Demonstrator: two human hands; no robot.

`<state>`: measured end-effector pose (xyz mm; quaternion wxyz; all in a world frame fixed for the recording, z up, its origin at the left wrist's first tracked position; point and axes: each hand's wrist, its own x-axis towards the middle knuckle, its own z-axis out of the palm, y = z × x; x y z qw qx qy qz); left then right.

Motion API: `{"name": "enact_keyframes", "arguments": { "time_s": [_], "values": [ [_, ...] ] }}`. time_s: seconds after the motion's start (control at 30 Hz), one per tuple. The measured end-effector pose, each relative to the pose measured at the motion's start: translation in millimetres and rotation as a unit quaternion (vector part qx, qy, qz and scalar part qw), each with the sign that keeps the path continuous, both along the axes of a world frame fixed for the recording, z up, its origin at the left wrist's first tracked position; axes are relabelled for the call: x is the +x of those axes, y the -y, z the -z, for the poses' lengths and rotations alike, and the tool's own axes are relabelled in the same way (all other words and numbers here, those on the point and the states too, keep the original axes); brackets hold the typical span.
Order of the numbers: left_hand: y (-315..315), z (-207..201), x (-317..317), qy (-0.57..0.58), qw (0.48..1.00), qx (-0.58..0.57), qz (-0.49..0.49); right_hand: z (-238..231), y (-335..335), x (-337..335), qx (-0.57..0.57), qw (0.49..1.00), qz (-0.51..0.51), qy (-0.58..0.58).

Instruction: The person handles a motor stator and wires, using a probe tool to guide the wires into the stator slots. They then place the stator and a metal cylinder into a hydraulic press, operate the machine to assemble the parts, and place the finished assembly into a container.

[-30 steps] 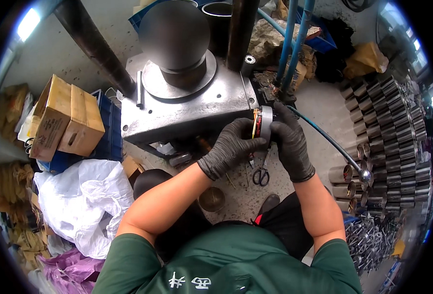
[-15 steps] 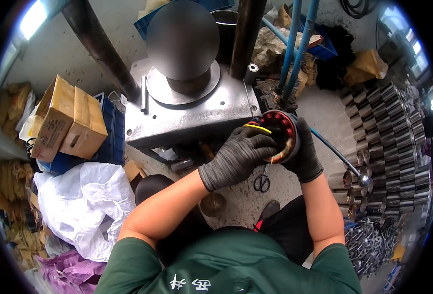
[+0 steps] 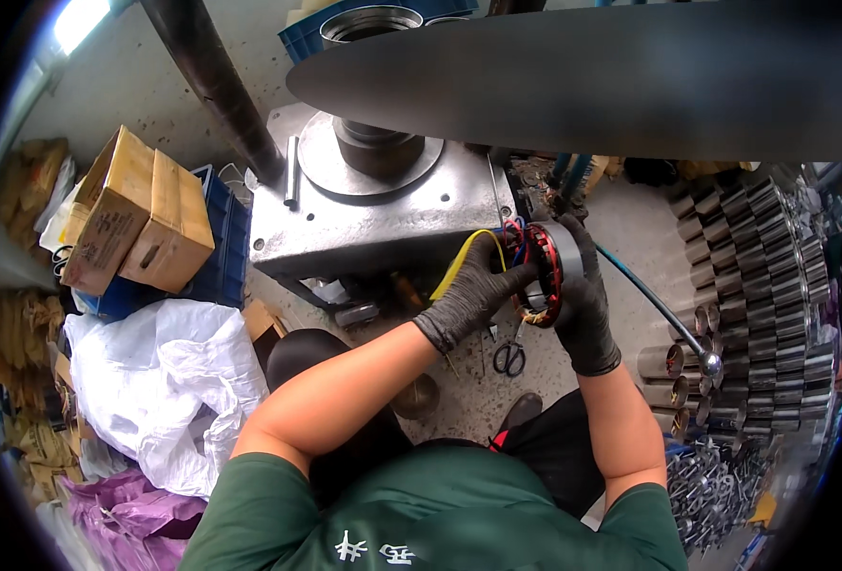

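Observation:
Both my hands wear dark gloves and hold a round motor stator [image 3: 544,271] with a red rim, copper windings and a grey metal shell. My right hand [image 3: 584,305] grips its outer shell from the right. My left hand [image 3: 473,290] is on its open face, fingers at the coloured wires, with a yellow wire [image 3: 468,252] arching over the knuckles. The stator hangs just off the right front corner of a grey metal machine base [image 3: 383,224].
A dark cylinder [image 3: 378,143] stands on the base's round plate. Cardboard boxes [image 3: 140,214] on a blue crate and a white plastic bag [image 3: 154,371] lie left. Scissors [image 3: 508,357] rest on the floor. Several stacked metal stators [image 3: 763,276] fill the right. A blue hose [image 3: 649,300] runs diagonally.
The stator has been turned from edge-on to its open face toward me, and lifted slightly. My left hand moved onto the wires. The view tilted, and a dark bar now crosses the top.

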<state>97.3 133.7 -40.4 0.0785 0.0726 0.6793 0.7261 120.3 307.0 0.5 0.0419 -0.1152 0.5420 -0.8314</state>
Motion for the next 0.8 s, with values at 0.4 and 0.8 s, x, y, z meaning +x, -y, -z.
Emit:
{"name": "enact_keyframes", "arguments": {
  "time_s": [0.4, 0.8],
  "values": [
    [-14.9, 11.4, 8.8, -0.058, 0.972, 0.192, -0.124, 2.3, 7.4, 5.4, 0.004, 0.999, 0.032, 0.03],
    [0.1, -16.5, 7.6, 0.309, 0.89, 0.309, -0.131, 15.3, 6.3, 3.2, -0.066, 0.997, 0.019, 0.043]
  ]
}}
